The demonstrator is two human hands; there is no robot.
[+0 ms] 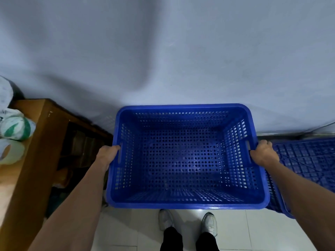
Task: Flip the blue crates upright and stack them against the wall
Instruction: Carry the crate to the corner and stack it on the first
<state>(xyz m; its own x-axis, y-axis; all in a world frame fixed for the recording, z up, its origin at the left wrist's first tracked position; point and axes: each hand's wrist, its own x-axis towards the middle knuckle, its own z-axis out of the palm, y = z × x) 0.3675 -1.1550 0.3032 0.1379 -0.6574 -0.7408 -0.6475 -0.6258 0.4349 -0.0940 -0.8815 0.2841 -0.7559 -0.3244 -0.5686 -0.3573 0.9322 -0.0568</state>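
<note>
2 blue crates (184,160) (306,160), 2 hands (107,154) (263,153)

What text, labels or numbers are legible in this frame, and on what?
None can be read.
Upright blue crate, held by the left hand and right hand: no visible label or marking.
Overturned blue crate at right: only its ribbed base shows, no text.
White and green packages on the wooden shelf: green print, too blurred to read.

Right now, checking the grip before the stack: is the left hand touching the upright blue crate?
Touching. The head view shows the left hand gripping the handle slot of the upright blue crate.
</note>
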